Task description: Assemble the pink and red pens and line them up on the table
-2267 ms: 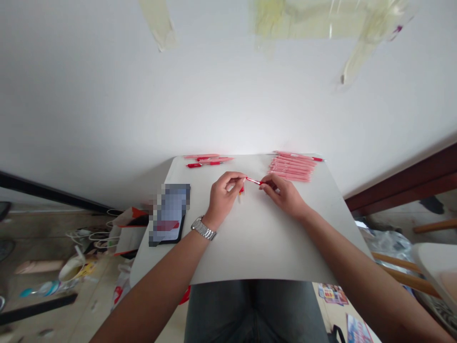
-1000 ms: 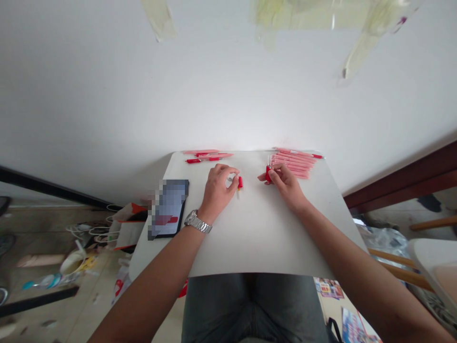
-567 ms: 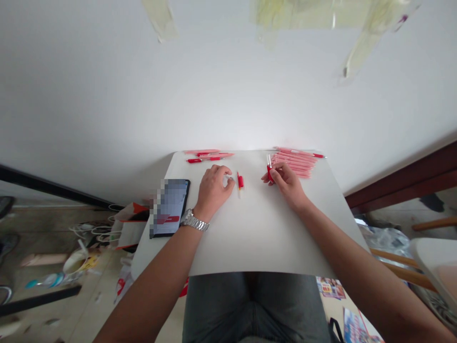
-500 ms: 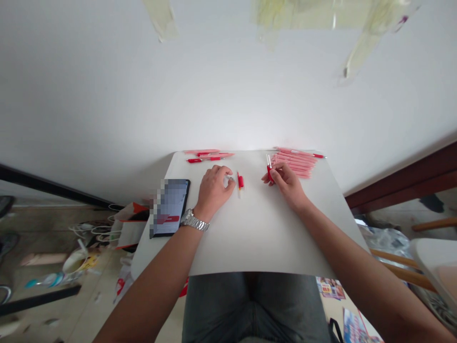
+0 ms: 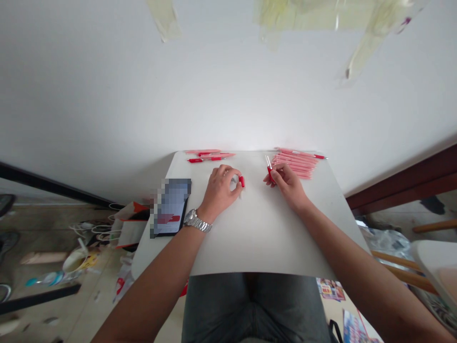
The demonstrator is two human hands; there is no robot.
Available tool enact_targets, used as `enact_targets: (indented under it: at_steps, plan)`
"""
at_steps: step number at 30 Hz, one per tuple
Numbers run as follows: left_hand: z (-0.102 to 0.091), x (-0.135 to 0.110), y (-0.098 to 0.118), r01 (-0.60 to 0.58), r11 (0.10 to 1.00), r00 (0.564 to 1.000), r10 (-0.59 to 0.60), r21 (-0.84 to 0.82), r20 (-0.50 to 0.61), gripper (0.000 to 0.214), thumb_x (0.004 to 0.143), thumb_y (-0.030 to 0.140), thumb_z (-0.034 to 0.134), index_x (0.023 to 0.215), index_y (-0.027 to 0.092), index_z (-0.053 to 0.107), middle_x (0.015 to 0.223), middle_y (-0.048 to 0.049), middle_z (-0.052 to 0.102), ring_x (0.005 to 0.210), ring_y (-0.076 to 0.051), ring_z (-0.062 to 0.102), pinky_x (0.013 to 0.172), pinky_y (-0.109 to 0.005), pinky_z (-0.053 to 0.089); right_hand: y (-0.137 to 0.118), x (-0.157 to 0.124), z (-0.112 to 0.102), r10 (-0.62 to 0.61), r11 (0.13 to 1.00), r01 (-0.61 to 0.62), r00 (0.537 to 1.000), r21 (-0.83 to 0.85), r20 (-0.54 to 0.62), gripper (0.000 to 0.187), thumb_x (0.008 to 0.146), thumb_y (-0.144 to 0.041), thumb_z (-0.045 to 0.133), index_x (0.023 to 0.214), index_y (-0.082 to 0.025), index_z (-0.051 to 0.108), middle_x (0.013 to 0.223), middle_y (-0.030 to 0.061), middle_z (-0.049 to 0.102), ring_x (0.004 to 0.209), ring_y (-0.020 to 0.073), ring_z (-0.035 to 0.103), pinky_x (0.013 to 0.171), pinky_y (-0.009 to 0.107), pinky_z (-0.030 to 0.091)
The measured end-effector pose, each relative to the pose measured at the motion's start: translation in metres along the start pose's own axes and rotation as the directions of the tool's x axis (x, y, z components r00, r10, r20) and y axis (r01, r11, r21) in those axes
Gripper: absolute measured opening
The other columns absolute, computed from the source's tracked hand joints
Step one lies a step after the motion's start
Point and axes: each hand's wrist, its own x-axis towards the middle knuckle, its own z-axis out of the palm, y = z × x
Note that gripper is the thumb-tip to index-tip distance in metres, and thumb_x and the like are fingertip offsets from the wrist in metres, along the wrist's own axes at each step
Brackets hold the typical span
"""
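Note:
On the white table point(image 5: 246, 238), my left hand point(image 5: 223, 188) has its thumb and index finger closed at the two ends of a short red pen part point(image 5: 242, 181). Something small and clear or silvery shows inside the curl of that hand; I cannot make out what. My right hand point(image 5: 285, 181) pinches red pen pieces point(image 5: 270, 174) with clear tips pointing toward the wall. Just beyond it lies a stack of pink pens point(image 5: 296, 164), with one red-ended pen point(image 5: 319, 156) along the back. Several red and pink pens point(image 5: 207, 157) lie at the back left.
A phone point(image 5: 173, 205) lies at the table's left side, beside my watch-wearing wrist. The white wall point(image 5: 228, 95) rises directly behind the table. Bags and a cup point(image 5: 74, 261) stand on the floor at left, and a white chair seat point(image 5: 435, 262) is at right.
My left hand has moved right, and its thumb and index finger have closed on the red pen part that lay on the table. My right hand has hardly moved.

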Motion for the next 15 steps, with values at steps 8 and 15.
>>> enact_targets:
  at_steps: [8, 15]
  plan:
    - [-0.0033, -0.0004, 0.0017, 0.005, 0.998, 0.999, -0.008, 0.061, 0.036, 0.024, 0.09, 0.02, 0.069, 0.114, 0.025, 0.07, 0.12, -0.0091, 0.059, 0.112, -0.028, 0.055, 0.107, -0.046, 0.046, 0.0034, 0.0006, -0.0007, -0.009, 1.0, 0.009, 1.0, 0.016, 0.006, 0.042, 0.097, -0.066, 0.063, 0.097, -0.025, 0.053, 0.085, 0.0031, 0.075, 0.075, 0.0172, 0.068, 0.069, 0.033, 0.053]
    - [0.001, -0.0012, -0.0027, 0.035, 0.995, 0.999, -0.035, 0.099, 0.004, 0.028, 0.089, 0.021, 0.071, 0.116, 0.024, 0.068, 0.121, -0.0102, 0.058, 0.112, -0.03, 0.054, 0.106, -0.047, 0.046, 0.0017, -0.0004, 0.0002, 0.01, 1.0, -0.01, 1.0, 0.015, 0.002, 0.042, 0.096, -0.067, 0.065, 0.096, -0.026, 0.054, 0.086, 0.0035, 0.075, 0.075, 0.0178, 0.067, 0.07, 0.034, 0.054]
